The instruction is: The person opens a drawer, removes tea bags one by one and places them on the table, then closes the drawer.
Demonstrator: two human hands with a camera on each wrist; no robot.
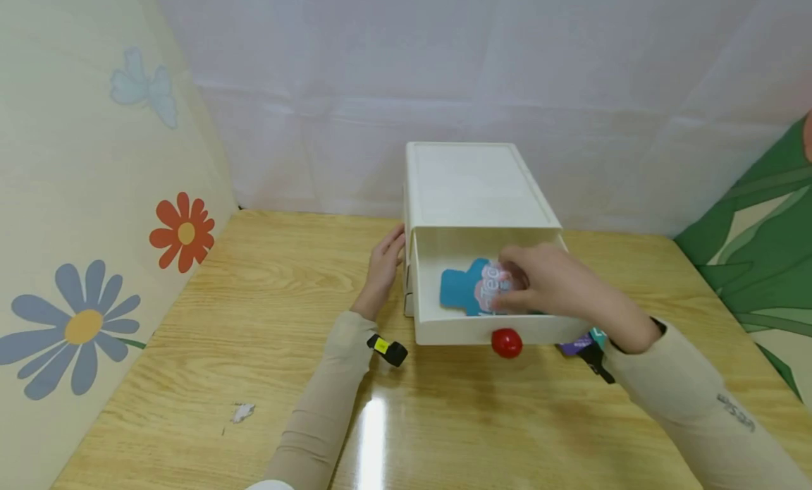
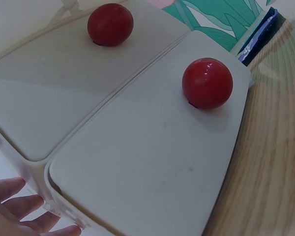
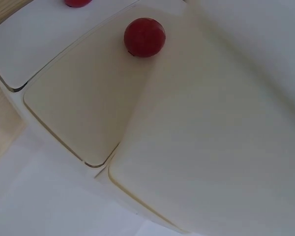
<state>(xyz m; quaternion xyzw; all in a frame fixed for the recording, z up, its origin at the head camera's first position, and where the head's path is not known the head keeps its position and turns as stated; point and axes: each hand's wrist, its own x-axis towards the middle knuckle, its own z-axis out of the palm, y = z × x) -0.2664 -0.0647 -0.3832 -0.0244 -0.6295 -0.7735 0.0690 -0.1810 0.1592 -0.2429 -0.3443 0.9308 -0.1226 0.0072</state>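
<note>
A white drawer cabinet (image 1: 472,183) stands on the wooden table with its top drawer (image 1: 463,330) pulled out. On the drawer's front is a round red knob (image 1: 507,343). My right hand (image 1: 539,278) reaches into this drawer, thumb and fingers pinching a blue piece (image 1: 455,287) with a pink-and-white lettered label. Its right part is hidden by the hand, and its exact kind is unclear. My left hand (image 1: 383,268) rests against the cabinet's left side. In the left wrist view, the left fingers (image 2: 24,204) are spread and slightly bent along the side wall.
Two lower drawers show red knobs (image 2: 207,83) in the left wrist view. A purple and teal packet (image 1: 576,345) lies on the table right of the cabinet, partly covered by the right wrist. A whitish patch (image 1: 243,412) marks the table (image 1: 190,363) at left. Behind hangs a white cloth (image 1: 355,109).
</note>
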